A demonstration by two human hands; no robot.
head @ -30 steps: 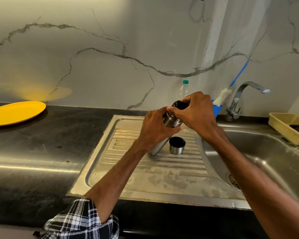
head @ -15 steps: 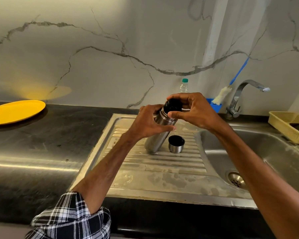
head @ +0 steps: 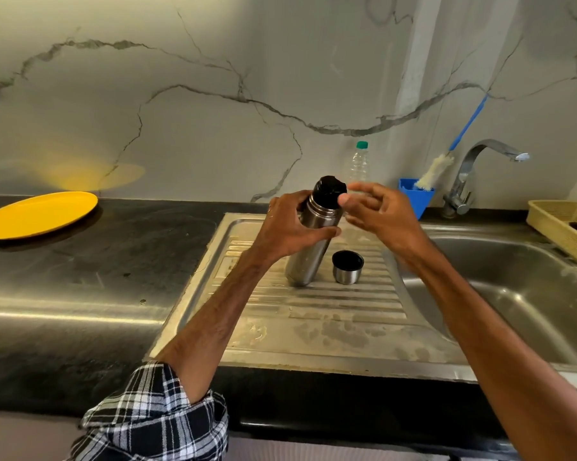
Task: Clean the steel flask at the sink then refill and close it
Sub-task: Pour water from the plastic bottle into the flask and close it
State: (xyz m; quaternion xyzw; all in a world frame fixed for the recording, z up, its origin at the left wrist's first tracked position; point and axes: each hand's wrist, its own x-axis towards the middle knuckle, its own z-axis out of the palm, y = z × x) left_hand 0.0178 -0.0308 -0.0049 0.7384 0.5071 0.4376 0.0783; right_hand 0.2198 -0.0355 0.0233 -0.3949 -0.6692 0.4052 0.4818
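Currently, tilted steel flask (head: 305,261) is gripped round its body by left hand (head: 290,227), right hand (head: 380,214) held just beside black stopper (head: 328,188), fingers loosely spread.

Both forearms reach forward and inward. The left hand (head: 288,227) wraps the upper body of the steel flask (head: 308,261), thumb across its front. The right hand (head: 381,216) hangs just beside the top, fingers loosely spread, blurred, holding nothing.
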